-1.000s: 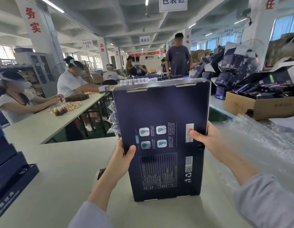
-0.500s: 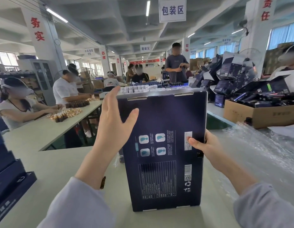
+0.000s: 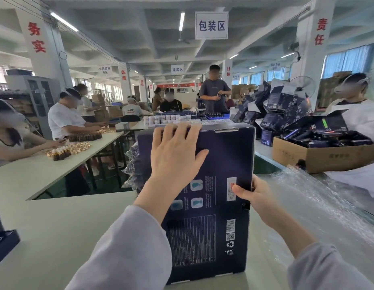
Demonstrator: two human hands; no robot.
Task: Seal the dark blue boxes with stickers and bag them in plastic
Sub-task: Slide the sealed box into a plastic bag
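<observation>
A large dark blue box (image 3: pixel 223 164) stands upright on the pale green table (image 3: pixel 56 227), its printed back facing me. My left hand (image 3: pixel 175 155) lies flat on the upper left of that face, fingers straight and reaching the top edge. My right hand (image 3: pixel 253 193) grips the box's right edge at mid height, thumb on the white label. Clear plastic bags (image 3: pixel 320 206) lie spread on the table to the right of the box.
More dark blue boxes (image 3: pixel 4 243) lie at the table's left edge. A cardboard carton (image 3: pixel 320 158) full of dark packs stands at the right, with stacked blue boxes behind it. Workers sit at a long table (image 3: pixel 35 170) to the left.
My left hand left the box's left edge, rose, and now lies flat on the upper face near the top. The right hand kept its grip on the right edge.
</observation>
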